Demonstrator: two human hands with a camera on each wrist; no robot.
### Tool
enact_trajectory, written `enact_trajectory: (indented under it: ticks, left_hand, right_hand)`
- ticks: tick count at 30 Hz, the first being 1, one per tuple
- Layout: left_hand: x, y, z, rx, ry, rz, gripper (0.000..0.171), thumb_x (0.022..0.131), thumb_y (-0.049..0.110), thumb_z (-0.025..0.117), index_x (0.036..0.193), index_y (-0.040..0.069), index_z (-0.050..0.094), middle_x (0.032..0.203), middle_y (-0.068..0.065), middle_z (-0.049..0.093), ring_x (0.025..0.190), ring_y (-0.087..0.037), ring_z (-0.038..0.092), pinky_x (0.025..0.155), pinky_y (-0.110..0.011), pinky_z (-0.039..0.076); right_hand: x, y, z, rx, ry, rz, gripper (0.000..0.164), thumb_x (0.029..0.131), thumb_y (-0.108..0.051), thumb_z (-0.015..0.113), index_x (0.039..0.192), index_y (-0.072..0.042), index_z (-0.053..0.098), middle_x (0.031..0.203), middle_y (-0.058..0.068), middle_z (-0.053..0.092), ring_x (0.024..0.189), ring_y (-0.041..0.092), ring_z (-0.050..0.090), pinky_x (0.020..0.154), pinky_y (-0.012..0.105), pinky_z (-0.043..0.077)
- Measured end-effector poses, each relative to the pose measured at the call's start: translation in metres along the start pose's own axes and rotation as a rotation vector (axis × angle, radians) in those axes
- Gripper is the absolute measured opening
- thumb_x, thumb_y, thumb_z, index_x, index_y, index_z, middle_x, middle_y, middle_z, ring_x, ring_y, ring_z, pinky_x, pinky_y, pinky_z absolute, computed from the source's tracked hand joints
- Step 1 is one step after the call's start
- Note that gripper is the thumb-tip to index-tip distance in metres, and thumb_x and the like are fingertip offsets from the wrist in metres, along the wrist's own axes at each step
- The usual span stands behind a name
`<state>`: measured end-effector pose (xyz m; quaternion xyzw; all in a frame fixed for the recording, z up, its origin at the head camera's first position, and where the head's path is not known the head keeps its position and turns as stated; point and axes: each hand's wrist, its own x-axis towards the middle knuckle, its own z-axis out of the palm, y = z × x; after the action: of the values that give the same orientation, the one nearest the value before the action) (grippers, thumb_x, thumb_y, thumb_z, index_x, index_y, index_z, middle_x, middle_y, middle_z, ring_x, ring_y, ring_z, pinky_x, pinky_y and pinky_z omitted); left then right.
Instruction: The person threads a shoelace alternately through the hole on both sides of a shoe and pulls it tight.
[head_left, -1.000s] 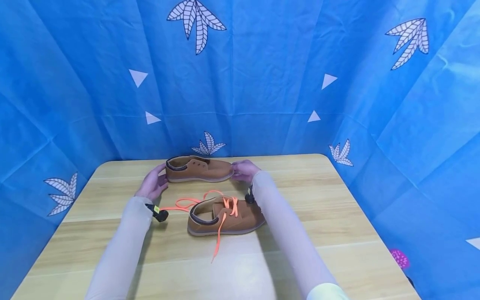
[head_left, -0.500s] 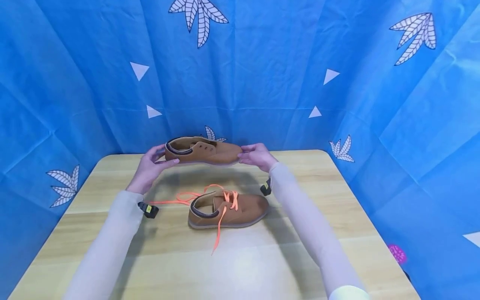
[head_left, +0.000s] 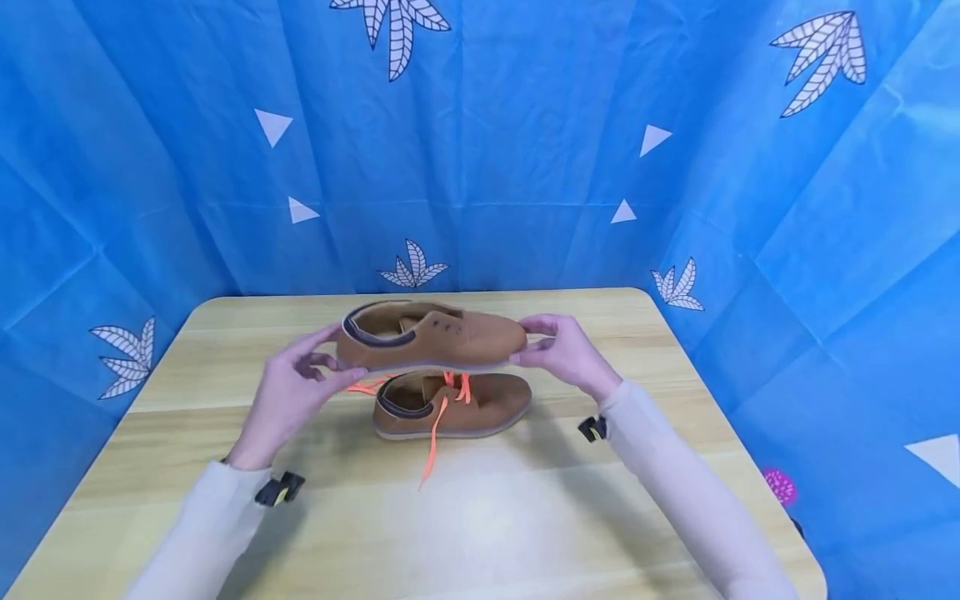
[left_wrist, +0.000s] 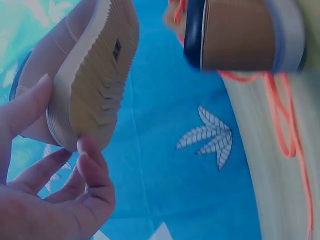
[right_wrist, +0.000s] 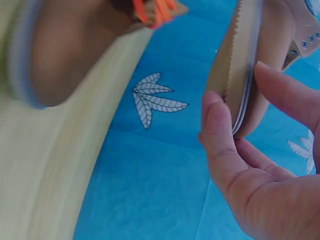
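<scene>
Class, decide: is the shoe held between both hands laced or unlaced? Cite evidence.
Unlaced: the held shoe shows bare eyelets, with no lace threaded through.

Table [head_left: 480, 533]: pale wood-grain top, far corners rounded, glare on near part | on it: brown shoe [head_left: 491, 406], sole down, toe to right in head view; orange lace [head_left: 433, 433] fitted, one end trailing over near side onto wood | by heel: more orange cord [head_left: 367, 387], looped, on wood
</scene>
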<state>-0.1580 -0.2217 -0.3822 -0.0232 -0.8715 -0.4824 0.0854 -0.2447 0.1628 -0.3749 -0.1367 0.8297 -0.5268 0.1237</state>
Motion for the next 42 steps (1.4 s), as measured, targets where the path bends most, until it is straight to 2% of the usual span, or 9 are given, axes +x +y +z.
enact_trajectory:
  ticks: [4,10,14,20,24,32,35,39,42]
  left_hand:
    - [-0.026,-0.002,0.007,0.064,-0.086,0.025,0.077,0.085,0.042,0.084,0.152,0.018,0.052,0.123,-0.007,0.064,0.090,-0.014,0.063,0.073,-0.023,0.055]
    - [-0.056,-0.023,0.027,0.109,-0.172,0.101,0.067,0.078,0.036,0.090,0.136,0.017,0.064,0.127,-0.001,0.065,0.087,-0.008,0.064,0.075,-0.024,0.056]
    - [-0.070,-0.032,0.038,0.104,-0.220,0.129,0.065,0.075,0.035,0.092,0.132,0.018,0.065,0.122,0.001,0.066,0.084,-0.003,0.065,0.075,-0.023,0.057]
    - [-0.083,-0.047,0.051,0.101,-0.305,0.099,0.063,0.073,0.039,0.092,0.126,0.017,0.066,0.114,0.001,0.067,0.079,0.000,0.066,0.070,-0.023,0.057]
    - [-0.084,-0.057,0.058,0.133,-0.336,0.088,0.056,0.073,0.034,0.093,0.121,0.019,0.068,0.104,0.006,0.066,0.074,0.000,0.065,0.065,-0.022,0.055]
    - [-0.072,-0.067,0.066,0.173,-0.320,0.084,0.055,0.073,0.027,0.093,0.121,0.019,0.068,0.108,0.006,0.067,0.079,-0.002,0.068,0.065,-0.022,0.056]
    - [-0.065,-0.071,0.065,0.269,-0.286,0.123,0.059,0.072,0.032,0.093,0.123,0.016,0.068,0.113,0.004,0.070,0.089,-0.008,0.069,0.075,-0.029,0.059]
    - [-0.055,-0.076,0.062,0.375,-0.239,0.169,0.068,0.072,0.040,0.093,0.129,0.015,0.066,0.129,-0.002,0.069,0.114,-0.024,0.069,0.096,-0.049,0.057]
    - [-0.047,-0.079,0.059,0.356,-0.246,0.186,0.071,0.074,0.038,0.092,0.135,0.013,0.063,0.137,-0.006,0.066,0.125,-0.033,0.065,0.103,-0.058,0.052]
  right_hand:
    - [-0.031,0.011,0.003,0.019,-0.026,0.020,0.063,0.083,-0.007,0.085,0.139,-0.005,0.057,0.142,0.016,0.061,0.099,0.023,0.076,0.090,0.037,0.062]
    - [-0.069,0.039,0.016,-0.033,-0.081,0.026,0.077,0.079,-0.003,0.086,0.147,0.002,0.049,0.139,0.022,0.062,0.087,0.020,0.075,0.078,0.030,0.062]
    - [-0.084,0.055,0.022,-0.096,-0.108,0.001,0.078,0.079,-0.005,0.087,0.147,0.004,0.051,0.142,0.023,0.058,0.083,0.018,0.074,0.073,0.027,0.062]
    - [-0.097,0.075,0.032,-0.157,-0.126,-0.002,0.074,0.076,-0.004,0.089,0.141,0.006,0.055,0.136,0.022,0.060,0.078,0.017,0.072,0.069,0.026,0.061]
    - [-0.097,0.087,0.042,-0.189,-0.124,0.022,0.070,0.076,-0.003,0.088,0.137,0.006,0.057,0.133,0.022,0.060,0.076,0.014,0.072,0.066,0.025,0.060]
    - [-0.091,0.095,0.052,-0.255,-0.066,0.022,0.065,0.074,-0.002,0.090,0.132,0.003,0.060,0.124,0.021,0.062,0.069,0.010,0.068,0.062,0.025,0.056]
    - [-0.086,0.095,0.055,-0.296,-0.046,0.005,0.062,0.074,-0.005,0.091,0.129,0.001,0.062,0.126,0.019,0.063,0.069,0.009,0.065,0.067,0.025,0.055]
    - [-0.079,0.095,0.057,-0.361,-0.020,-0.005,0.058,0.073,-0.011,0.093,0.124,-0.006,0.067,0.126,0.015,0.065,0.080,0.009,0.062,0.082,0.030,0.053]
    - [-0.073,0.094,0.057,-0.378,-0.022,-0.019,0.054,0.072,-0.012,0.093,0.121,-0.009,0.069,0.125,0.013,0.066,0.084,0.009,0.060,0.086,0.031,0.051]
